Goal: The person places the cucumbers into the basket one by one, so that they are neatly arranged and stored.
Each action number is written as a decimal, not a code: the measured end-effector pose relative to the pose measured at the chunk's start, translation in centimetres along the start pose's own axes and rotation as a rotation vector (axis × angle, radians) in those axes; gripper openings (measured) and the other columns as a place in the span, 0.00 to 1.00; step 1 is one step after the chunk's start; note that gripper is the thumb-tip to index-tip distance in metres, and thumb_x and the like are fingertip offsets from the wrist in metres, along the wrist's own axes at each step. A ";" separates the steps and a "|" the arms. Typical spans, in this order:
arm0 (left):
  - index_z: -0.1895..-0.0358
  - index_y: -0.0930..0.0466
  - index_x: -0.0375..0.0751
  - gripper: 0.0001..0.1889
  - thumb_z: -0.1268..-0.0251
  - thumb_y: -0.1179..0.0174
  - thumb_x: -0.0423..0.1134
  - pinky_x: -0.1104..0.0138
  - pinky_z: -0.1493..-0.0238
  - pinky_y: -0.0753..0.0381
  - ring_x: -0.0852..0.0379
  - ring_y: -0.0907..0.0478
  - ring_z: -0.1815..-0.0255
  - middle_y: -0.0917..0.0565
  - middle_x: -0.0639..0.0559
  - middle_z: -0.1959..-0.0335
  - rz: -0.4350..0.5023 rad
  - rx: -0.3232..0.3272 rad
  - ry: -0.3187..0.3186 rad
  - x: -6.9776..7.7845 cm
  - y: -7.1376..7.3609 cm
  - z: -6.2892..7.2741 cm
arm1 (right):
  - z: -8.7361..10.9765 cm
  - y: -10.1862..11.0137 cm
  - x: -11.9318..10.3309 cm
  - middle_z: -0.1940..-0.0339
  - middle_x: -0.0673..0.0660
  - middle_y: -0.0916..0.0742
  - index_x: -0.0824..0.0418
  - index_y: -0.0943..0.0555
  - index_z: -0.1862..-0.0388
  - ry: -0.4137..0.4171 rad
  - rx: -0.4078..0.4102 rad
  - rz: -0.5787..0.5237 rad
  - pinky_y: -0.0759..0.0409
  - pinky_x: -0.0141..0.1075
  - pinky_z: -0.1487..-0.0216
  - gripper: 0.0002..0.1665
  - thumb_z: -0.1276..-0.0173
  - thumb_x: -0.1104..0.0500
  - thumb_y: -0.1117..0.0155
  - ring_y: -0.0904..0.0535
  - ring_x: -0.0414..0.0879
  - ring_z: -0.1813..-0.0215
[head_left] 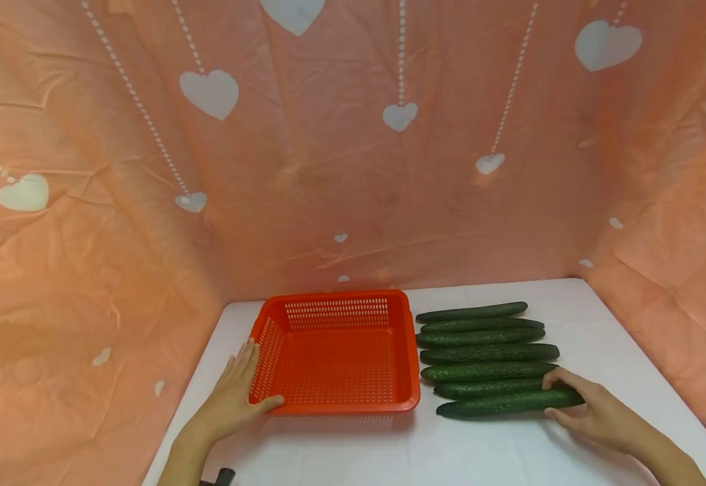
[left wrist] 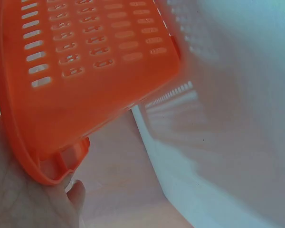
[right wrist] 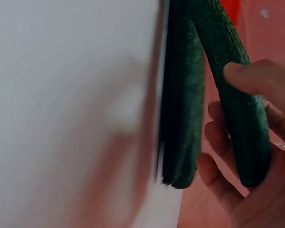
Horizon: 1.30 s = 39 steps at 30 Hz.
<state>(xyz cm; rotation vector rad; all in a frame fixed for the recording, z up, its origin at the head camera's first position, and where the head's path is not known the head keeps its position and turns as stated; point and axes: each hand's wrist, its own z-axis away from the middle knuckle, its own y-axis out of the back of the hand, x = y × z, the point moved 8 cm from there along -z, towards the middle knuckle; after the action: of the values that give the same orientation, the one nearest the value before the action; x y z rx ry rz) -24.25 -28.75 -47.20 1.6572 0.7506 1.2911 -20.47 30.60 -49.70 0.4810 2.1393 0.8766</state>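
Observation:
My right hand (head_left: 602, 415) grips the right end of the nearest cucumber (head_left: 505, 403), thumb on the near side and fingers over the far side. In the right wrist view that held cucumber (right wrist: 237, 109) slants away from a neighbouring cucumber (right wrist: 183, 104), its end lying toward the palm. At the left, my left hand (head_left: 231, 395) rests against the corner of a red plastic basket (head_left: 410, 378). Its fingers lie straight along the left rim and the thumb reaches the front rim. The left wrist view shows the basket's slotted wall (left wrist: 85, 52) beside the palm.
Several more cucumbers (head_left: 489, 353) lie side by side in a column just right of the basket. White cloth covers the table (head_left: 450, 452), and an orange curtain with hearts (head_left: 353, 169) encloses it. A small black object (head_left: 225, 476) shows at the bottom edge.

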 end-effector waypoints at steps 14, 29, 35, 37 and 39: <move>0.14 0.56 0.26 0.63 0.34 0.31 0.66 0.45 0.12 0.67 0.33 0.63 0.11 0.59 0.32 0.11 0.002 -0.016 0.015 0.1 0.2 0.1 | -2.5 3.7 -1.8 0.50 0.45 0.15 0.57 0.18 0.46 -0.113 0.102 -0.150 0.30 0.16 0.41 0.30 0.44 0.77 0.20 0.21 0.32 0.43; 0.13 0.57 0.28 0.64 0.34 0.32 0.68 0.64 0.15 0.77 0.34 0.65 0.10 0.60 0.34 0.11 -0.002 -0.021 0.022 0.0 0.1 0.0 | -8.4 1.7 -5.0 0.48 0.45 0.17 0.64 0.19 0.46 -0.131 0.179 -0.213 0.32 0.16 0.37 0.26 0.41 0.75 0.20 0.25 0.29 0.40; 0.13 0.55 0.29 0.61 0.31 0.34 0.69 0.61 0.13 0.72 0.33 0.60 0.11 0.58 0.34 0.11 -0.058 -0.006 0.007 0.0 0.2 0.2 | -10.6 -1.1 -6.2 0.47 0.49 0.16 0.54 0.18 0.45 -0.152 0.168 -0.205 0.33 0.17 0.37 0.25 0.38 0.68 0.18 0.25 0.29 0.40; 0.13 0.55 0.29 0.61 0.31 0.35 0.68 0.60 0.12 0.71 0.33 0.59 0.11 0.58 0.34 0.11 -0.072 -0.001 0.004 0.0 0.2 0.2 | -11.2 -2.0 -6.5 0.48 0.49 0.15 0.53 0.18 0.46 -0.154 0.170 -0.221 0.33 0.17 0.36 0.25 0.37 0.67 0.18 0.24 0.30 0.40; 0.13 0.55 0.29 0.61 0.31 0.35 0.68 0.64 0.14 0.73 0.33 0.59 0.11 0.58 0.34 0.11 -0.079 0.001 0.002 0.0 0.1 0.2 | -11.7 -2.9 -6.7 0.48 0.49 0.14 0.53 0.17 0.46 -0.150 0.176 -0.233 0.31 0.17 0.35 0.24 0.38 0.66 0.17 0.22 0.32 0.41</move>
<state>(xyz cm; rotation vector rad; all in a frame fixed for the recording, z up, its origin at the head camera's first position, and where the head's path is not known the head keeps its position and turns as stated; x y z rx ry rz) -24.03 -28.82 -47.14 1.6111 0.8105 1.2375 -25.30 19.64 -42.78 0.3628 2.0916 0.5097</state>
